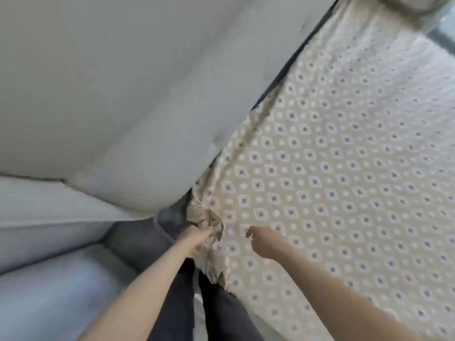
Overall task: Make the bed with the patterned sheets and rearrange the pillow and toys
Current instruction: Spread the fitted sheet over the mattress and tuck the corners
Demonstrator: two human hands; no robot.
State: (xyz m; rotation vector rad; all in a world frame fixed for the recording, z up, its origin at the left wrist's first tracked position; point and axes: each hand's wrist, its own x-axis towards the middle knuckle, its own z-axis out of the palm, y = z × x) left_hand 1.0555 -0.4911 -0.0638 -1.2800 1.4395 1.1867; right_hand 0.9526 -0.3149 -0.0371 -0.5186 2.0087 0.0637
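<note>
Sheet corner point(209, 221) bunched in gripping left hand point(195, 242); right hand point(264, 244) beside it, relaxed.

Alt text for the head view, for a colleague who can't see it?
The left hand grips the bunched corner of the beige patterned sheet, close to the pale wall. The right hand is open beside it, over the flat sheet, holding nothing.

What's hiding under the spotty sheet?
At the corner where the left hand grips the bunched patterned sheet, a dark grey bed edge peeks out. Everything else beneath the sheet is covered, so it cannot be seen.
</note>
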